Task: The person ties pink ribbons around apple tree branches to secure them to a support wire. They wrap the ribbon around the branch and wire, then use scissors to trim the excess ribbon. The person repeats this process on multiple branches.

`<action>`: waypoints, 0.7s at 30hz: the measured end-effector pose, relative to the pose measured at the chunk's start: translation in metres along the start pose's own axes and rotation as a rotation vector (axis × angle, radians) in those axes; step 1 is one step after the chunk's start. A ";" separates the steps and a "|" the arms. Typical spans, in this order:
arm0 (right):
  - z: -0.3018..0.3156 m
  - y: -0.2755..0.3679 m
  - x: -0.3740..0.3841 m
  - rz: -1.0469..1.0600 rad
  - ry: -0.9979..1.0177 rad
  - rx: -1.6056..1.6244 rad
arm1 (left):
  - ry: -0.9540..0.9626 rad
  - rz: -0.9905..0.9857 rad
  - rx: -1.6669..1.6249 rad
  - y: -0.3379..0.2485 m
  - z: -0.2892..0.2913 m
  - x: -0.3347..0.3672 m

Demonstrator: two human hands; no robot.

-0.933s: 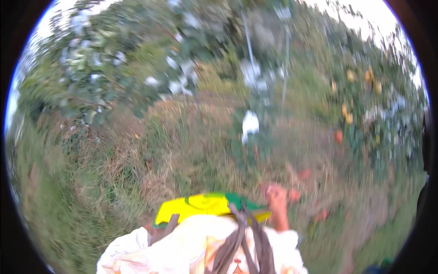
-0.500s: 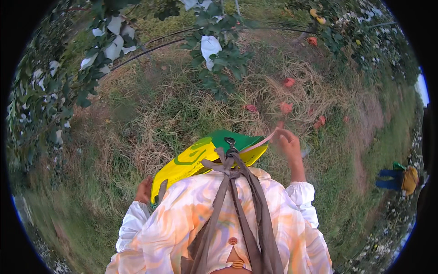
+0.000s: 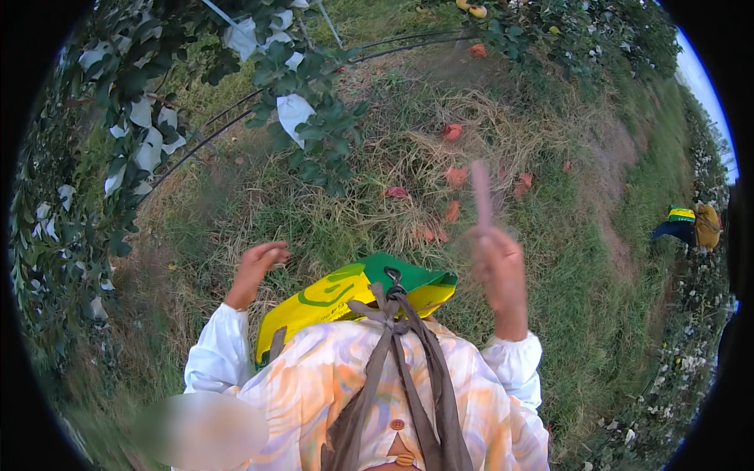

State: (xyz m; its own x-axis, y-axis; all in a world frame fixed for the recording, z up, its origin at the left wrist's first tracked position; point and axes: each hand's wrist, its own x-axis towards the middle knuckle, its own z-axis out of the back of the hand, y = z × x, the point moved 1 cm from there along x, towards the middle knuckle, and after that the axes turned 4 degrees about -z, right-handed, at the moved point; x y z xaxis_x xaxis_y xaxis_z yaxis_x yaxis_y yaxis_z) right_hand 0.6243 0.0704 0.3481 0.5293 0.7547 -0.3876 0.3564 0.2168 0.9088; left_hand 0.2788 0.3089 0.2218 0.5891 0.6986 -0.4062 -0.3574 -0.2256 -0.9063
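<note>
My right hand, smeared by motion, grips the lower end of a thin pink strip that points up and away over the grass. My left hand hovers above the left end of the bag, its fingers bent and pressed together with nothing visible in them. Between the hands, a yellow and green bag hangs at my front from knotted brown cloth straps by a black hook. Its opening gapes a little on the right; what lies inside is hidden.
Branches with white fruit covers hang ahead on the left, near a dark hose. Several reddish crumpled pieces lie in the dry grass. Yellowish fruit hangs far ahead. Another person with a yellow-green bag is at the far right.
My left hand has left the bag's left end and risen forward. My right hand has lifted the pink strip away from the bag's opening. The view has shifted to the right.
</note>
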 end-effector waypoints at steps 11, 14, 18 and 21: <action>0.050 -0.010 0.047 -0.129 0.349 -0.188 | 0.620 -0.328 -0.459 -0.160 -0.238 0.060; 0.075 -0.007 0.075 -0.101 0.443 -0.111 | 0.676 -0.377 -0.485 -0.175 -0.267 0.067; 0.097 -0.003 0.108 -0.062 0.505 -0.116 | 0.641 -0.428 -0.409 -0.195 -0.283 0.073; 0.107 0.023 0.116 0.010 0.567 -0.253 | 0.560 -0.485 -0.400 -0.198 -0.284 0.090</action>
State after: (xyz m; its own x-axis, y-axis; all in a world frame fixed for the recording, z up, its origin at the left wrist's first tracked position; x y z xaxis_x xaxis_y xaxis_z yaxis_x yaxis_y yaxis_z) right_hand 0.7762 0.0965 0.3072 0.0157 0.9537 -0.3002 0.1233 0.2961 0.9472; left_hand 0.6078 0.2235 0.3314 0.9212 0.3642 0.1366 0.2498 -0.2847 -0.9255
